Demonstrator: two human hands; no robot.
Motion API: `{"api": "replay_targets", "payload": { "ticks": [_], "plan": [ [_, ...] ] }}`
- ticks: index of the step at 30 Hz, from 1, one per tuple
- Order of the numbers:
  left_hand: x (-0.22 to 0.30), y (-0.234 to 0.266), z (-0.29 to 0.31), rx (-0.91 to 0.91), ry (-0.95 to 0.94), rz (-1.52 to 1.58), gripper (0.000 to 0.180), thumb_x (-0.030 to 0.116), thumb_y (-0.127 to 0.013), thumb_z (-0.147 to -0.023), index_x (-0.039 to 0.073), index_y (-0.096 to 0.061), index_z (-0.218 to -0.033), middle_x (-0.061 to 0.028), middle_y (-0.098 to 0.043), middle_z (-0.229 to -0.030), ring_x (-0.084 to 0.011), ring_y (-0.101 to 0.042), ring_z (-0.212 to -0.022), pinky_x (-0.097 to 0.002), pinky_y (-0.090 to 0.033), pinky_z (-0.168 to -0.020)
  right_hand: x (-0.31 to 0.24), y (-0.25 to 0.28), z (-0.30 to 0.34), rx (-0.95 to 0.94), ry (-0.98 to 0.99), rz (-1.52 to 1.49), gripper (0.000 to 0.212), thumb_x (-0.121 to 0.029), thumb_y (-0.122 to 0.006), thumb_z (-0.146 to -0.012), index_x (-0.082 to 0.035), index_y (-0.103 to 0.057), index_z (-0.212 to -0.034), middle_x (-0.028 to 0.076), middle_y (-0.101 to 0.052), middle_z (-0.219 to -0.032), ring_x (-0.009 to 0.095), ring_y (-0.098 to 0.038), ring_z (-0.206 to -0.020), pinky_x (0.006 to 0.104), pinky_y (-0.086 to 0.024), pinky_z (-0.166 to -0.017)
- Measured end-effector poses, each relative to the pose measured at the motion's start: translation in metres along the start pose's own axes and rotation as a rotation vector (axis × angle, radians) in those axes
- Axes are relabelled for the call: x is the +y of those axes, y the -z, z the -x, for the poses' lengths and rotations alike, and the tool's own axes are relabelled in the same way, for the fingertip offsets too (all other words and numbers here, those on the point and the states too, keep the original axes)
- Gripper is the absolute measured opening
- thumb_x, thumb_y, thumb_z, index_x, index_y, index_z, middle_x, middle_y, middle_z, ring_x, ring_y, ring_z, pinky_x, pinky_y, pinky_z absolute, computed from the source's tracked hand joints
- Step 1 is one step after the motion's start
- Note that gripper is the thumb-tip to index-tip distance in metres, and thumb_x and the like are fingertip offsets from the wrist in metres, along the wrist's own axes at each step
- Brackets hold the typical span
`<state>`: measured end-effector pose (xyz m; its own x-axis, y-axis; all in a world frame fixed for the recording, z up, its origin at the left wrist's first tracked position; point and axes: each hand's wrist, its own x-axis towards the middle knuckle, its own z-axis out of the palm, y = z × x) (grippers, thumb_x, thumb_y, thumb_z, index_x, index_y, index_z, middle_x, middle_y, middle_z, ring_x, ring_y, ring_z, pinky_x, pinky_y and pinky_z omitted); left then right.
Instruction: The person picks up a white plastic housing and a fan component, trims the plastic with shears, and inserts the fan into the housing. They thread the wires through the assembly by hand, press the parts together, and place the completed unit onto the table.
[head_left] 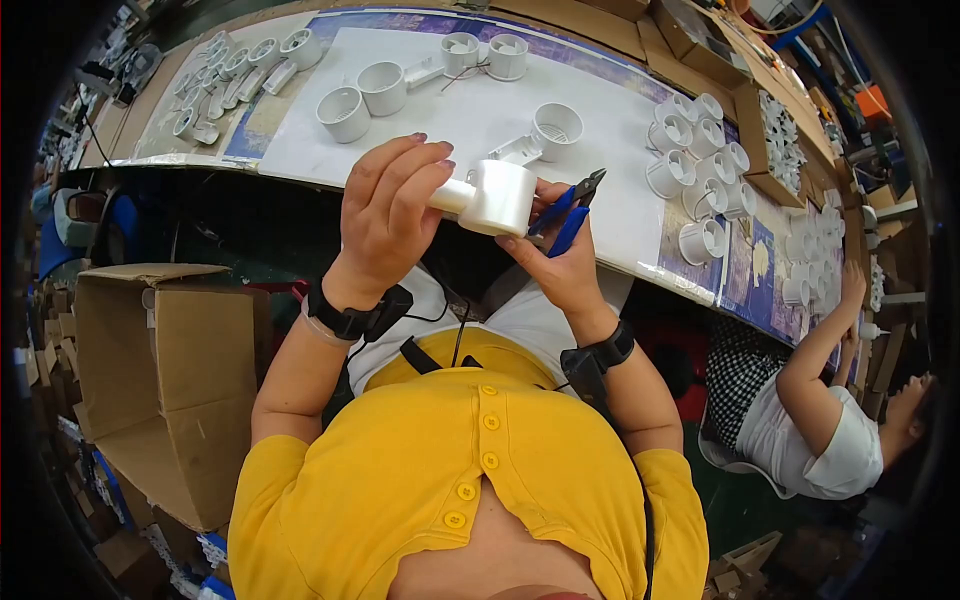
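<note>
A yellow shirt (400,460) lies nearest, at six o'clock. The table (470,115) spans ten to three; a carton (205,350) stands toward nine. At twelve, the left hand (382,215) grasps the white cup (500,200) by its handle (455,196); the right hand (568,270) grips the cup too, also holding blue cutters (571,230) at its three o'clock.

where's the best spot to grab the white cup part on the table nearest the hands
Likely pinch the white cup part by the right side of its rim, coming from above: it stands mouth up, exposing that edge, while its short arm points left, with the held white piece on the near side.
</note>
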<state>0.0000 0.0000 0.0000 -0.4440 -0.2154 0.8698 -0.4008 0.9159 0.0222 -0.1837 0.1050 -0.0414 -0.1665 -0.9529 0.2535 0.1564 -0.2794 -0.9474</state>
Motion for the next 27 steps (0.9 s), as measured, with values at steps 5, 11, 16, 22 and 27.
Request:
{"api": "replay_targets", "payload": {
  "ticks": [5, 11, 16, 22, 27],
  "plan": [
    [0.000, 0.002, 0.000, -0.037, -0.025, -0.010, 0.047, -0.004, -0.070, -0.064, 0.011, -0.055, -0.106, -0.0049, -0.064, -0.108, -0.0257, -0.059, -0.103, -0.0347, -0.047, -0.089, 0.001, 0.002, -0.002, 0.002, -0.028, -0.038, 0.056, 0.005, -0.073, -0.076, -0.009, -0.039, -0.118, 0.010, -0.045, -0.131, 0.019, -0.048, -0.117, 0.0356, -0.039, -0.102],
    [-0.006, 0.001, 0.004, -0.105, 0.062, 0.036, 0.035, 0.004, -0.071, -0.071, 0.010, -0.058, -0.103, -0.0065, -0.064, -0.104, -0.0262, -0.060, -0.096, -0.0349, -0.049, -0.081, -0.010, 0.016, -0.005, -0.033, 0.004, 0.081, 0.050, 0.001, -0.070, -0.081, -0.009, -0.040, -0.120, 0.012, -0.047, -0.130, 0.019, -0.053, -0.112, 0.0362, -0.041, -0.100],
    [-0.016, -0.010, 0.027, -0.159, 0.576, 0.231, 0.020, 0.017, -0.065, -0.087, 0.007, -0.058, -0.104, -0.0084, -0.065, -0.094, -0.0215, -0.062, -0.080, -0.0321, -0.049, -0.070, -0.022, 0.030, -0.017, 0.000, 0.139, 0.095, 0.042, 0.000, -0.065, -0.086, -0.007, -0.041, -0.119, 0.013, -0.050, -0.127, 0.019, -0.057, -0.106, 0.0349, -0.043, -0.097],
    [-0.042, -0.030, 0.001, -0.429, 1.193, 0.970, 0.034, 0.034, -0.045, -0.101, 0.003, -0.058, -0.110, -0.0063, -0.066, -0.082, -0.0086, -0.056, -0.063, -0.0234, -0.045, -0.056, -0.014, 0.069, -0.019, 0.195, 0.090, 0.188, 0.032, -0.001, -0.061, -0.088, -0.004, -0.045, -0.115, 0.013, -0.055, -0.120, 0.018, -0.059, -0.100, 0.0311, -0.048, -0.088],
    [-0.059, -0.055, -0.021, -0.702, 1.263, 1.099, 0.041, 0.040, -0.043, -0.100, 0.003, -0.062, -0.101, -0.0042, -0.066, -0.074, -0.0088, -0.054, -0.052, -0.0229, -0.045, -0.051, 0.005, 0.087, -0.019, 0.287, 0.026, 0.202, 0.028, 0.000, -0.060, -0.088, -0.003, -0.047, -0.113, 0.012, -0.058, -0.115, 0.015, -0.059, -0.096, 0.0296, -0.049, -0.084]
  ]
}}
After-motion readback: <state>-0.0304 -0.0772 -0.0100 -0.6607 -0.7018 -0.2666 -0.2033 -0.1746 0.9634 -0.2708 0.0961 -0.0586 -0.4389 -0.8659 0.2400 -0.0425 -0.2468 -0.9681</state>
